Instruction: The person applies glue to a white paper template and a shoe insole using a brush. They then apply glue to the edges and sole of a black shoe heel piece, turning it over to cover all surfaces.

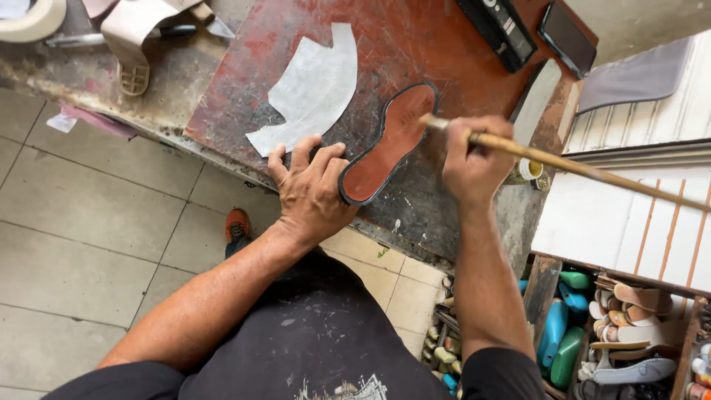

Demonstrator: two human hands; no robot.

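The sole (386, 144) is reddish brown with a black rim. The table (415, 44) is worn red, smeared black. The cut sheet (311, 92) is pale grey. The stick (592, 172) is tan. The floor (81, 230) is beige tile. The shoe (237, 230) is orange. The lasts (559, 337) are green and blue.

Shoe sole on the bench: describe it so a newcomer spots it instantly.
Start at the stained reddish workbench. Near its front edge, between the left hand and right hand, lies the shoe sole. It is foot-shaped, red-brown with a dark rim, unlike the pale curved paper pattern beside it.
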